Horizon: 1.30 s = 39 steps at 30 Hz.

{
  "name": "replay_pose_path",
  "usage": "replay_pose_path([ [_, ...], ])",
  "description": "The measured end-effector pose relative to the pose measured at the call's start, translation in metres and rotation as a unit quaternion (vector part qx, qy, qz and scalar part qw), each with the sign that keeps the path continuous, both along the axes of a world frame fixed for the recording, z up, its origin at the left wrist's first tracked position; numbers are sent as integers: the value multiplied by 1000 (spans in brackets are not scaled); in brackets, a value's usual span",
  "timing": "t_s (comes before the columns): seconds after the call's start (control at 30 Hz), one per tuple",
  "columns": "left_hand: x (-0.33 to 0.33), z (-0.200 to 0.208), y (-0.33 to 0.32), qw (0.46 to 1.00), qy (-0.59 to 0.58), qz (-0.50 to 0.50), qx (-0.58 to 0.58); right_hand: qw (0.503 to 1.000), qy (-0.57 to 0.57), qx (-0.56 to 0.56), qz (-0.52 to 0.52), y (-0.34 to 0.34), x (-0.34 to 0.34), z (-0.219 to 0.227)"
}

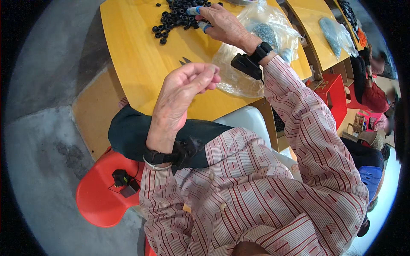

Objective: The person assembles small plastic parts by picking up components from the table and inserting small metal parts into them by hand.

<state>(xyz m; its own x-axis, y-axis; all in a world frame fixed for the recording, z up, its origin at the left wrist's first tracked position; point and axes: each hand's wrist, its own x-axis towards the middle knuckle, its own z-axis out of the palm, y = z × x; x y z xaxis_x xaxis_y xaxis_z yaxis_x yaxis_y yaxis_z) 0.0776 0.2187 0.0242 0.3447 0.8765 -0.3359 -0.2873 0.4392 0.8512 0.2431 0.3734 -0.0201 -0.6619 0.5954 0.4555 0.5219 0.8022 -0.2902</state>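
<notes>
My right hand [224,25] reaches over the far part of the yellow table, at the edge of a pile of small black ring-shaped parts [174,16]. Blue-grey covers wrap two of its fingertips, which are apart from each other; I see nothing held between them. Nearer to me, my left hand [181,91] is raised above the table's near edge with its thumb and fingers pressed together. Whatever they may pinch is too small or hidden to make out. Just beyond that hand, dark pointed blades [185,61] lie on the table, partly covered by it.
Clear plastic bags [239,81] lie right of the pile, one with grey-green contents [264,32]. A red chair [100,192] holding a small black device [121,177] stands at left. Another yellow table [316,30], a red box-shaped stool [332,96] and other people are at right.
</notes>
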Motion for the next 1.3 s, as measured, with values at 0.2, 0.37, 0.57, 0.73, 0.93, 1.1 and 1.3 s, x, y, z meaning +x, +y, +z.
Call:
replay_pose_path([
  [0.2, -4, -31, 7, 1000, 22, -4, 16, 988, -109, 1, -113, 6, -9, -23],
  [0.37, -15, -47, 4, 996, 43, 28, -69, 984, -126, -3, -127, 5, -12, -26],
  [0.57, -15, -47, 10, 995, 46, 85, -34, 986, -137, 24, -96, 3, -15, -22],
  [0.73, -17, -51, 11, 996, 42, 74, -22, 986, -140, 9, -86, 2, -11, -22],
  [0.93, -17, -51, 10, 995, 58, 77, -17, 991, -120, -45, -38, 1, -10, -20],
  [1.1, -16, -50, 10, 994, 61, 85, -19, 990, -134, 34, -39, 3, -18, -27],
  [1.3, -19, -50, 9, 988, 45, 145, -22, 998, -54, -8, 4, -14, -15, -9],
])
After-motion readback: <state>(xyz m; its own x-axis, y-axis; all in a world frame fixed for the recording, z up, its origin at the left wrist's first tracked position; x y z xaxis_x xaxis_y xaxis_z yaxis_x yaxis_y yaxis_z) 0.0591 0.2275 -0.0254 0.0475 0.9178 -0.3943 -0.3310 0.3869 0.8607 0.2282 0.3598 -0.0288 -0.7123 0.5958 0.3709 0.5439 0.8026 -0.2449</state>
